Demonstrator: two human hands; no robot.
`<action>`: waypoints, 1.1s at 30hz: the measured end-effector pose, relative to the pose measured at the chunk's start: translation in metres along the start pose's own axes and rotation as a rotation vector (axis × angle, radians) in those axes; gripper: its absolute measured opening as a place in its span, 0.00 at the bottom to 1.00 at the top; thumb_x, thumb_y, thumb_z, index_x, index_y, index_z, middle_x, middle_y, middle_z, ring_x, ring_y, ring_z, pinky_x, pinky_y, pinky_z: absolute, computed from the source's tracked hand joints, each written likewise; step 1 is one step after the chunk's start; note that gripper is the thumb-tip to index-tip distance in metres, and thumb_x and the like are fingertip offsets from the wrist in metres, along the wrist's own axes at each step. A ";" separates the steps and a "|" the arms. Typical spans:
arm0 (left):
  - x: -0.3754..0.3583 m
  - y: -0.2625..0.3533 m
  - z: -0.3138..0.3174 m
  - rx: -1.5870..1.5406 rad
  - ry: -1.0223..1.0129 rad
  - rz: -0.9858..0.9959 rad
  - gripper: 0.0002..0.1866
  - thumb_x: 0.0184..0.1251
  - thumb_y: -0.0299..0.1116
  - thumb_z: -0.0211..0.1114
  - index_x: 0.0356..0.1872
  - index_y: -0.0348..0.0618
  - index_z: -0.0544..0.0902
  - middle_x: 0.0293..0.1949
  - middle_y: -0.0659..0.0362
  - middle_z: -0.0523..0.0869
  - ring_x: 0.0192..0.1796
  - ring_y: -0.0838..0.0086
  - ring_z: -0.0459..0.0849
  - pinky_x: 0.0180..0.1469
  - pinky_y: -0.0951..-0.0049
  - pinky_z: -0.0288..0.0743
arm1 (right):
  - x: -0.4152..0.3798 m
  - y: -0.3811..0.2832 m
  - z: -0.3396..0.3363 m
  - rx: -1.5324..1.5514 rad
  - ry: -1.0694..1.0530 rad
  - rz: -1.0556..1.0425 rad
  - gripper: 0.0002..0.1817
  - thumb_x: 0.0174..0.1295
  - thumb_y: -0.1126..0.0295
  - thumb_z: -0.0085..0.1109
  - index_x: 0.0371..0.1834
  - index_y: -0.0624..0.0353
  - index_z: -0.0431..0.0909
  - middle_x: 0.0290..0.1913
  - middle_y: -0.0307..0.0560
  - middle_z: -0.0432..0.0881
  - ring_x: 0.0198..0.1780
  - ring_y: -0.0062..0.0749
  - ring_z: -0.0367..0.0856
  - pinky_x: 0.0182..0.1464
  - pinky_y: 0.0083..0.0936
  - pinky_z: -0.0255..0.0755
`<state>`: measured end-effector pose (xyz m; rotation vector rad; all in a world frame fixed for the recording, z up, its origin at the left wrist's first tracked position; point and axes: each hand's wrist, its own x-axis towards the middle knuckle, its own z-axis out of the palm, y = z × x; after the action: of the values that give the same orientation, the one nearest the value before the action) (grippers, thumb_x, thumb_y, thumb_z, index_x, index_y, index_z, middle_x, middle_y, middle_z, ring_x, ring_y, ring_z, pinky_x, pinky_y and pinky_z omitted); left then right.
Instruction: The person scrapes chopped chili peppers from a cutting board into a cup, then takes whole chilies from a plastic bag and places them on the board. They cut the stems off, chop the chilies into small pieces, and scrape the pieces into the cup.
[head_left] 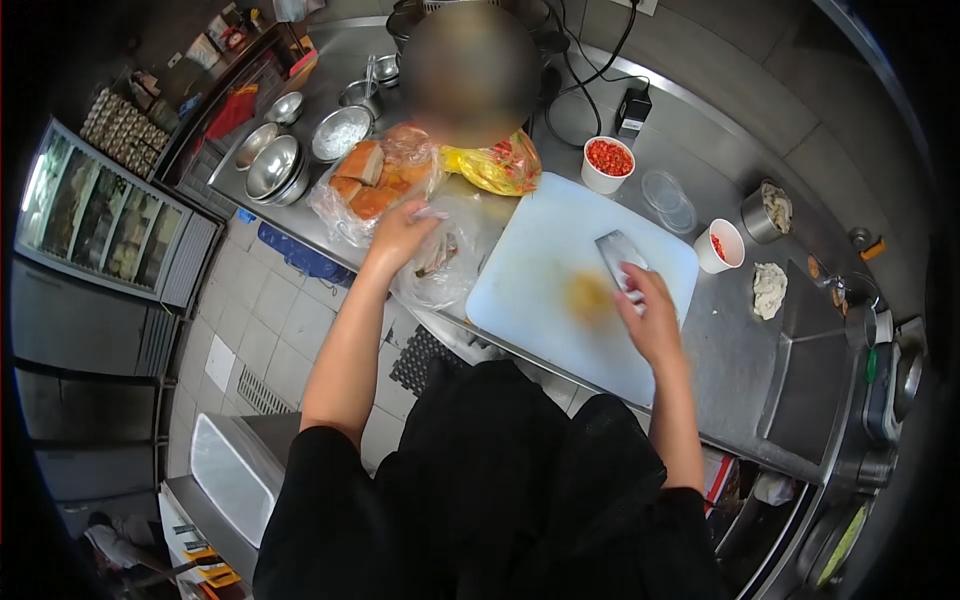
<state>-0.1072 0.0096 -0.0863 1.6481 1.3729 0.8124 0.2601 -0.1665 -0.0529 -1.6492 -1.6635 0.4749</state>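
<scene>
My right hand (648,312) grips a wide metal blade (618,258) over the white cutting board (530,245), which has a yellowish-brown stain near its middle. On the left, my left hand (403,235) has its fingers pressed together at the edge of a clear plastic bag (450,270) with some dark scraps inside. Just behind that hand lie orange-brown bread pieces (372,200) in clear plastic. A yellow printed packet (490,165) rests against the board's far left corner.
Behind the board stands a white tub of chopped red pieces (608,160), beside clear lids (668,195). To the right are another white tub (720,247), a metal pot (768,212), a crumpled white cloth (769,290) and a sink (810,390). Metal bowls (273,168) stand far left.
</scene>
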 end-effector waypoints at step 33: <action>-0.014 -0.014 -0.038 0.305 -0.361 0.308 0.15 0.68 0.39 0.58 0.46 0.39 0.82 0.38 0.49 0.87 0.42 0.53 0.86 0.48 0.57 0.78 | 0.084 -0.117 0.203 0.805 -0.114 0.534 0.06 0.62 0.69 0.57 0.38 0.58 0.77 0.37 0.49 0.85 0.27 0.34 0.79 0.29 0.31 0.73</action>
<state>-0.1488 0.0038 -0.0812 2.1592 1.0375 0.4513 0.0418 -0.0508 -0.0841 -1.4127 -0.8650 1.3196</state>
